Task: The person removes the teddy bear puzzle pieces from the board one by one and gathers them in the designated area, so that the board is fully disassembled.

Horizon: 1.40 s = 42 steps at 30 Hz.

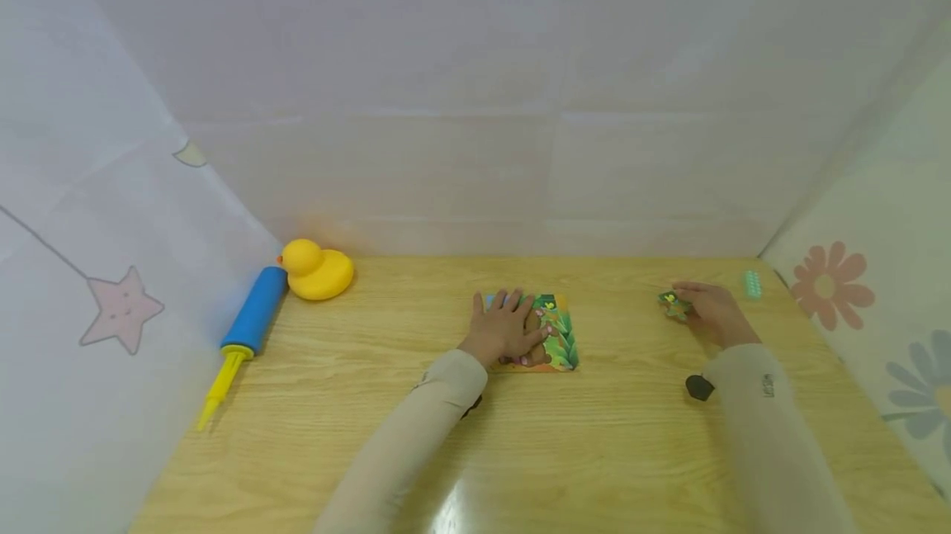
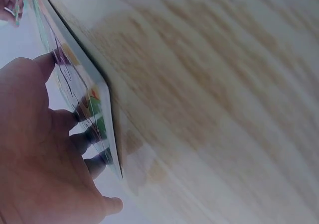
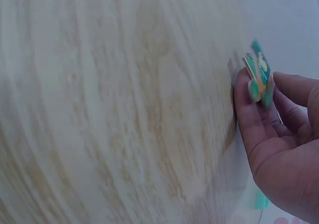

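A colourful jigsaw puzzle lies flat on the wooden table, printed with green leaves and figures. My left hand rests on it with fingers spread, covering much of the picture. In the left wrist view, the fingertips of that hand touch the puzzle's face close to its pale edge. To the right, apart from the puzzle, my right hand pinches a small green puzzle piece with a yellow shape on it. The right wrist view shows this piece between thumb and fingers, slightly blurred, near the tabletop.
At the back left sits a yellow rubber duck, touching or close to a blue and yellow hand pump. A small mint-green studded block lies at the back right. Printed cloth walls enclose the table.
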Each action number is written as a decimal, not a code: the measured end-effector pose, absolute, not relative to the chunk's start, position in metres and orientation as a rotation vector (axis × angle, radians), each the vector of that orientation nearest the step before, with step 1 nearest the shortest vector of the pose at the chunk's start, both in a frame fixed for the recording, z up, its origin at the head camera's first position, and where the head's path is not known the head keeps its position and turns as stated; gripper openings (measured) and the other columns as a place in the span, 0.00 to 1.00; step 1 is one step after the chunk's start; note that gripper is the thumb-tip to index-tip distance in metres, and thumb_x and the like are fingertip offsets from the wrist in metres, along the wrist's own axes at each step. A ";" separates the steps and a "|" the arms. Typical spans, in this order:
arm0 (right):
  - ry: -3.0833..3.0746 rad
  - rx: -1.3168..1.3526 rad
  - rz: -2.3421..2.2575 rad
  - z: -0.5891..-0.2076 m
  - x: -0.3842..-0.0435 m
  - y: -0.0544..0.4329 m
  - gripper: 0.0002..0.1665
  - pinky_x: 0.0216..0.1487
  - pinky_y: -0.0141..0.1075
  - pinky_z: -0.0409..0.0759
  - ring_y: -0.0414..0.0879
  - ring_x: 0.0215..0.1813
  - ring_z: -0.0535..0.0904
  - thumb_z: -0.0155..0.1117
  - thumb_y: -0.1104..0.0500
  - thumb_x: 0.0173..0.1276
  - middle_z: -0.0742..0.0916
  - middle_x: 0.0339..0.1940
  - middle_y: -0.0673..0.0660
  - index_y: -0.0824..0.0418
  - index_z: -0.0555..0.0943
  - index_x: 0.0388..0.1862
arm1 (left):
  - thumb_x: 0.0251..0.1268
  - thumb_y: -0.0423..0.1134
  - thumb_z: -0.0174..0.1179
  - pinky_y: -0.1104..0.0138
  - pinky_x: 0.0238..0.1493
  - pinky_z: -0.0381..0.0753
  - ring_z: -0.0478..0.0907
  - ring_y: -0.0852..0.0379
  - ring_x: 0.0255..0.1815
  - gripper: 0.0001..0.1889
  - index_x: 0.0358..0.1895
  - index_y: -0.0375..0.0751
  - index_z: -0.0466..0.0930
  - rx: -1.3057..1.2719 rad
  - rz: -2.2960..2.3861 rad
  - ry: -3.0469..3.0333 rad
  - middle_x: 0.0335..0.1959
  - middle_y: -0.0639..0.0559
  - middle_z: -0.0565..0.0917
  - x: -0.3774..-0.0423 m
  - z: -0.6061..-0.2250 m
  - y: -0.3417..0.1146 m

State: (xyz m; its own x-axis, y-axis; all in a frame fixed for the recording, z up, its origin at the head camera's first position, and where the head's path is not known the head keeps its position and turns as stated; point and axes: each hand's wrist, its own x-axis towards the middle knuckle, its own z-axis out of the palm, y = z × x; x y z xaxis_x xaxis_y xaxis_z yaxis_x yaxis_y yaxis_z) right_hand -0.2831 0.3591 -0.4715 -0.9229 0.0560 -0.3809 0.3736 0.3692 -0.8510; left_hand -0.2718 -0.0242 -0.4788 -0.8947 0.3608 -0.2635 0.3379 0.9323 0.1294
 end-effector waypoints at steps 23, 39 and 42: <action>2.666 0.278 -1.150 -0.466 -0.285 0.365 0.34 0.70 0.57 0.73 0.65 0.68 0.77 0.43 0.47 0.83 0.70 0.74 0.74 0.72 0.67 0.74 | 0.74 0.74 0.34 0.36 0.81 0.37 0.42 0.48 0.86 0.43 0.84 0.57 0.44 0.523 0.138 2.819 0.86 0.55 0.46 -0.271 -0.478 -0.024; 2.669 0.257 -1.156 -0.467 -0.286 0.372 0.35 0.50 0.38 0.88 0.48 0.51 0.87 0.43 0.48 0.83 0.76 0.68 0.76 0.77 0.68 0.71 | 0.74 0.75 0.30 0.37 0.81 0.37 0.39 0.49 0.87 0.43 0.84 0.58 0.40 0.533 0.091 2.795 0.86 0.55 0.42 -0.271 -0.480 -0.025; 2.657 0.263 -1.169 -0.464 -0.285 0.372 0.35 0.50 0.38 0.88 0.50 0.52 0.87 0.43 0.49 0.83 0.77 0.67 0.77 0.78 0.67 0.72 | 0.74 0.74 0.31 0.38 0.81 0.39 0.41 0.48 0.86 0.42 0.84 0.57 0.42 0.549 0.104 2.808 0.86 0.55 0.44 -0.269 -0.478 -0.025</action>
